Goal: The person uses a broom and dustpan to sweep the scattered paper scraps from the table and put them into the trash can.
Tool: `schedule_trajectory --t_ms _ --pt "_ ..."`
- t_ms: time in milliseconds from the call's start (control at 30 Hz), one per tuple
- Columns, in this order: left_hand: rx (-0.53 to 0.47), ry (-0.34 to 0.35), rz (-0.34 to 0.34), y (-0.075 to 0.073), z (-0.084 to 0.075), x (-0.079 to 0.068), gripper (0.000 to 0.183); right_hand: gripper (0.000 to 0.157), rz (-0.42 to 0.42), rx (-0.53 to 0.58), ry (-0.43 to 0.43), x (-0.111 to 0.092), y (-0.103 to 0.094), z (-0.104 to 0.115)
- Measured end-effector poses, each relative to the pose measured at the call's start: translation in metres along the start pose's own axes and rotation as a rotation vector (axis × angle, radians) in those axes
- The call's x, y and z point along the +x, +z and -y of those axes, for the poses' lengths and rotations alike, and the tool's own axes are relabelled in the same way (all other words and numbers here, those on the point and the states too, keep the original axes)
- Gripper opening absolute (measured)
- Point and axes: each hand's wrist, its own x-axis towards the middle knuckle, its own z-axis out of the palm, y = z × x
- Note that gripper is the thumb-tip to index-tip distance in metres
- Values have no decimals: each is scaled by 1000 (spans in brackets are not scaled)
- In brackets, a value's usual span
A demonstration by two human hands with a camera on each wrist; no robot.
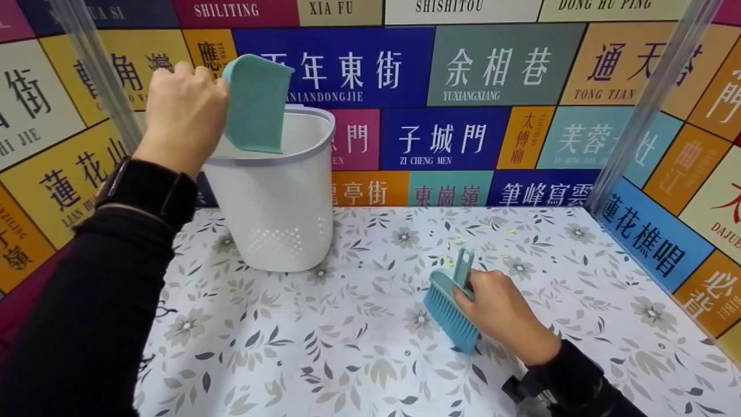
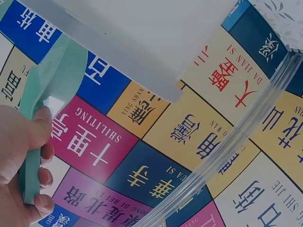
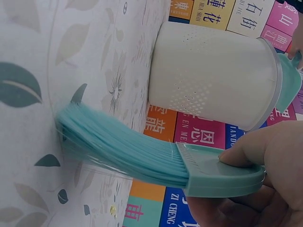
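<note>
My left hand (image 1: 188,110) grips the handle of a mint-green dustpan (image 1: 257,104), tipped steeply over the rim of a white waste bin (image 1: 272,214). In the left wrist view the fingers (image 2: 45,177) curl round the dustpan's handle. My right hand (image 1: 498,307) holds a small hand brush (image 1: 451,313) with a mint-green head and blue-green bristles. Seen from the right wrist, the thumb lies on the brush head and the bristles (image 3: 123,142) bend against the patterned tabletop (image 3: 109,61).
Small yellow bits (image 1: 503,256) lie scattered on the table behind the brush. A wall of coloured panels with lettering (image 1: 370,63) stands at the back and sides. Clear corner posts (image 1: 654,104) rise at the left and right.
</note>
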Motion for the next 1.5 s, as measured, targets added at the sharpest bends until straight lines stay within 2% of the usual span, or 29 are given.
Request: schedule_trajectory --t_ms 433,600,767,967,1100,1233,1300,1433,1500 --pt "-35 -54 16 1 2 -1 19 10 -19 -9 -8 0 0 -1" --pt "-140 -125 1 2 3 -2 25 11 -20 -9 -2 -1 -1 -1" --pt "-228 -181 -27 8 7 -9 27 11 -11 -12 5 0 -1 -1" --pt "-315 -236 10 11 13 -16 37 11 -6 -8 11 0 -1 0" --pt "-370 -248 43 12 13 -20 46 11 -7 -11 9 0 -2 0" --pt "-446 -250 68 12 8 -25 53 11 -4 -8 11 1 -1 0" --pt "-515 -258 59 12 3 -30 54 11 -2 -5 9 1 -1 0" --pt "-664 -254 -7 12 -13 -44 49 13 3 0 6 1 0 -1" --pt "-720 -228 -47 11 -26 -53 43 13 2 4 7 0 0 -1"
